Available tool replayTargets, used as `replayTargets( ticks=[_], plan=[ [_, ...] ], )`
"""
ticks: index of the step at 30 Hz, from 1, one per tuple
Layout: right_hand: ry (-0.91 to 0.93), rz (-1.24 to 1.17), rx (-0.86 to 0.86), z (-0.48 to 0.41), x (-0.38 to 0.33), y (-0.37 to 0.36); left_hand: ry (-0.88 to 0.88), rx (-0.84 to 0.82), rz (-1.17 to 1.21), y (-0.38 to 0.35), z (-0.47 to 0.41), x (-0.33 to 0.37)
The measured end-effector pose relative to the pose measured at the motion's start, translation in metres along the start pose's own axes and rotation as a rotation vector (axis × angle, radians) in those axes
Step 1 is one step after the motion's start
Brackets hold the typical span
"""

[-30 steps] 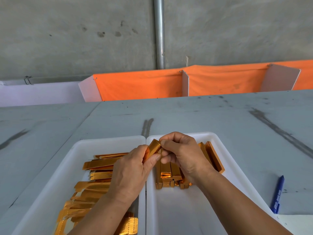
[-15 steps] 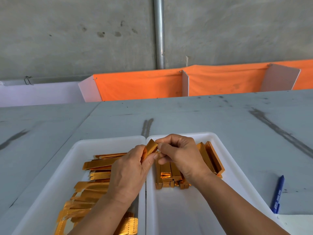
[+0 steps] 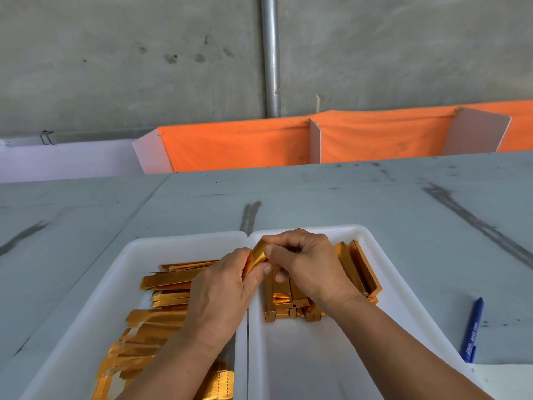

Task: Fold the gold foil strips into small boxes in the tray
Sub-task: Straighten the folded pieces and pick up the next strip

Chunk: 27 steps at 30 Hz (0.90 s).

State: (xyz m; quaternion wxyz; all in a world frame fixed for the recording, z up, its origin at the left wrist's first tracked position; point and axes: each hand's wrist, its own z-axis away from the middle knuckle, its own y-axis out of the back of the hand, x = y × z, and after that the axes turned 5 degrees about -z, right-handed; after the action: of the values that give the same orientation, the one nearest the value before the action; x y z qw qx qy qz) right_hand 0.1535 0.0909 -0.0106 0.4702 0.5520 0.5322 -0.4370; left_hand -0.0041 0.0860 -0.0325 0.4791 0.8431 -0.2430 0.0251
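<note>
Two white trays sit side by side on the grey table. The left tray (image 3: 86, 307) holds a pile of flat gold foil strips (image 3: 161, 298). In the right tray (image 3: 383, 255) lie several folded gold boxes (image 3: 354, 269). Above the trays' shared edge both hands hold one partly folded gold piece (image 3: 257, 255). My left hand (image 3: 219, 293) grips its lower part with thumb and fingers. My right hand (image 3: 305, 264) pinches its upper end with curled fingers. Most of the piece is hidden by my fingers.
A blue pen (image 3: 471, 330) lies on the table right of the right tray, beside a white sheet (image 3: 501, 379) at the bottom right corner. Orange cloth dividers (image 3: 239, 148) stand behind the table's far edge, below a concrete wall with a metal pipe (image 3: 271, 53).
Both hands stayed above the tray edges while my right fingers worked along the gold piece's upper end. The piece has tilted slightly leftward and sits deeper between my fingers.
</note>
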Motion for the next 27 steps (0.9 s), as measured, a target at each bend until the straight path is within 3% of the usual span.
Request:
replayTargets(
  ticks=[8,14,18,23,27],
  plan=[
    [-0.176,-0.006,-0.104,-0.004,-0.005,0.008,-0.079,-0.033,-0.042,0.001,-0.002,0.0],
    [-0.239,-0.109,-0.008,-0.007,-0.006,0.012,0.158,0.182,-0.001,0.003,-0.009,-0.008],
    [-0.313,-0.325,0.012,-0.009,-0.009,0.011,0.453,0.156,0.436,0.007,-0.013,-0.011],
    [-0.389,-0.437,-0.115,-0.006,-0.009,0.007,0.416,-0.136,1.081,0.008,-0.015,-0.009],
    [-0.415,-0.41,-0.219,-0.004,-0.009,0.005,0.476,-0.168,1.317,0.01,-0.017,-0.005]
  ],
)
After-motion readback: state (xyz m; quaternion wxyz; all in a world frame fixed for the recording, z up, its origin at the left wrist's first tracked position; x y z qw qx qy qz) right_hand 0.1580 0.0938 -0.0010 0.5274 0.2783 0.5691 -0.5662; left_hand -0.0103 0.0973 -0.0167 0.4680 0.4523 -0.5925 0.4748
